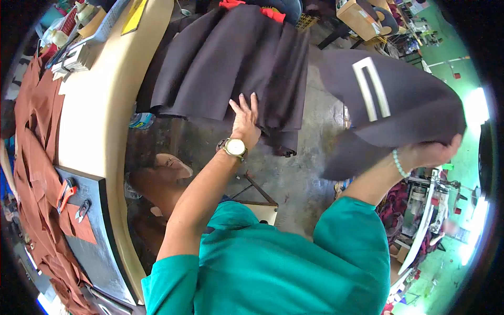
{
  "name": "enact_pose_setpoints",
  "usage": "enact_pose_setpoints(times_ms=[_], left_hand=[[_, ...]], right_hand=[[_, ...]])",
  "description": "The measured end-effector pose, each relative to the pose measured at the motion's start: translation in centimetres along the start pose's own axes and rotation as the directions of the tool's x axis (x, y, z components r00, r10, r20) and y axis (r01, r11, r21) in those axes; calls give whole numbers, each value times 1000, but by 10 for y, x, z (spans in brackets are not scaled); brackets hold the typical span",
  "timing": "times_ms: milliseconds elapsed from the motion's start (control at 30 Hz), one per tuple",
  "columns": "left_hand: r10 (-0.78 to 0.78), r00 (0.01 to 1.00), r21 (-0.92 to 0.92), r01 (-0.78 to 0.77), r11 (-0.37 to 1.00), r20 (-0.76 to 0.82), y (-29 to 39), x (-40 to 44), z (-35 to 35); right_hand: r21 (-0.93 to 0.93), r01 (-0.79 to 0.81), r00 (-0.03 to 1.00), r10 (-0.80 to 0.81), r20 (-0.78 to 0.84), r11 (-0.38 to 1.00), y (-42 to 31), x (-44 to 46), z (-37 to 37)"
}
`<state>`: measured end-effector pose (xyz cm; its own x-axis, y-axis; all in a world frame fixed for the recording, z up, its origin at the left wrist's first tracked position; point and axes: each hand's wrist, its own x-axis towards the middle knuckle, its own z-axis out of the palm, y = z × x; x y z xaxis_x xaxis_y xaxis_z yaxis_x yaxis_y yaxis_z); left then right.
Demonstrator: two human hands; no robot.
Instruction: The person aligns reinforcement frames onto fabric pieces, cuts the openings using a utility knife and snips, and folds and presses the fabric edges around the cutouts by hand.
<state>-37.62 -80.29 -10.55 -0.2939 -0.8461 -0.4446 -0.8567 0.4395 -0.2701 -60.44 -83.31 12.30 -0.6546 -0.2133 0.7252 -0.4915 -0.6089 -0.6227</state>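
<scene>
My left hand [245,125], with a watch on its wrist, rests its spread fingers on the lower part of a pile of dark brown material sheets [210,68]. The sheets hang in folds beside the pale table. Out to the right, my right hand [438,151], wearing a beaded bracelet, is closed on the edge of a dark brown material panel [420,100]. A white U-shaped strip [371,89] shows on that panel, which is raised and bent. Whether the material is leather or cloth I cannot tell.
On the left, a pale table [89,121] carries a black board [102,220] with an orange cutter [66,195] and small snippers [82,210]. Reddish-brown material [39,184] lies beyond it. Red cloth [273,14] tops the pile. A cardboard box [358,20] stands at the back.
</scene>
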Motion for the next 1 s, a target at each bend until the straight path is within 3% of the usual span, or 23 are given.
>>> enact_pose_setpoints(times_ms=[33, 100, 167, 267, 300, 333, 367, 400, 433, 467, 500, 533, 567, 600, 633, 667, 733, 767, 800, 867, 933, 1000], left_hand=[[-2, 999, -124, -3, 992, -42, -2, 1, -1], [-28, 995, -174, 10, 985, -100, -4, -1, -1], [-23, 993, -277, -10, 961, -115, -8, -5, -2], [-91, 969, -723, -106, 683, -228, -16, -22, -12], [-119, 976, -899, -116, 423, -182, -19, -30, -18], [-68, 987, -988, -140, 60, -144, -23, -31, -13], [-5, 994, -944, -101, -314, -105, -24, -40, -13], [66, 994, -767, -28, -641, -92, -25, -53, -15], [144, 981, -617, 33, -786, -131, -31, -65, -14], [211, 960, -440, 112, -891, -184, -35, -79, -16], [215, 950, -373, 119, -920, -227, -40, -94, -15], [206, 939, -321, 112, -941, -274, -44, -112, -15], [197, 928, -287, 104, -952, -315, -50, -132, -15], [162, 924, -288, 60, -956, -347, -57, -153, -13], [119, 921, -297, 5, -955, -370, -64, -174, -11], [67, 921, -321, -65, -945, -383, -73, -196, -9], [-73, 919, -406, -241, -882, -388, -88, -239, -5], [-164, 908, -464, -344, -816, -385, -95, -262, -3], [-260, 889, -543, -439, -716, -376, -101, -284, -2], [-449, 820, -706, -549, -447, -354, -107, -327, -3], [-628, 706, -868, -488, -95, -328, -110, -367, -6], [-752, 577, -945, -256, 206, -320, -111, -400, -9]], right_hand=[[9, 57, 998, -57, 20, 998, -6, 4, 0], [328, -67, 998, 71, 1, 942, -25, 10, 8], [360, -179, 984, 161, 80, 916, -39, 6, 11], [295, -253, 963, 211, 170, 921, -31, -15, 11], [251, -242, 963, 200, 183, 937, -22, -29, 10], [240, -333, 934, 285, 216, 912, -22, -57, 12], [224, -421, 897, 367, 247, 879, -23, -84, 14], [218, -520, 812, 398, 428, 826, -37, -112, 17], [173, -608, 693, 412, 591, 775, -51, -140, 19], [112, -702, 512, 389, 766, 703, -66, -165, 22], [47, -787, 260, 261, 930, 615, -86, -186, 23], [-15, -854, 18, 59, 998, 519, -105, -202, 23], [-72, -902, -158, -171, 973, 426, -126, -220, 23], [-41, -977, -118, -365, 923, 210, -142, -246, 22], [-93, -967, -208, -525, 826, 237, -152, -256, 20], [117, -947, -105, -633, 767, 299, -161, -273, 13], [-28, -948, -258, -710, 655, 318, -175, -274, 11], [-41, -980, -168, -709, 685, 193, -180, -278, 15], [-255, -959, -271, -648, 711, 121, -187, -275, 19], [-484, -875, -398, -534, 745, -24, -198, -281, 24], [-493, -870, -417, -567, 710, 24, -209, -301, 32], [-704, -708, -537, -603, 590, -59, -225, -327, 42]])
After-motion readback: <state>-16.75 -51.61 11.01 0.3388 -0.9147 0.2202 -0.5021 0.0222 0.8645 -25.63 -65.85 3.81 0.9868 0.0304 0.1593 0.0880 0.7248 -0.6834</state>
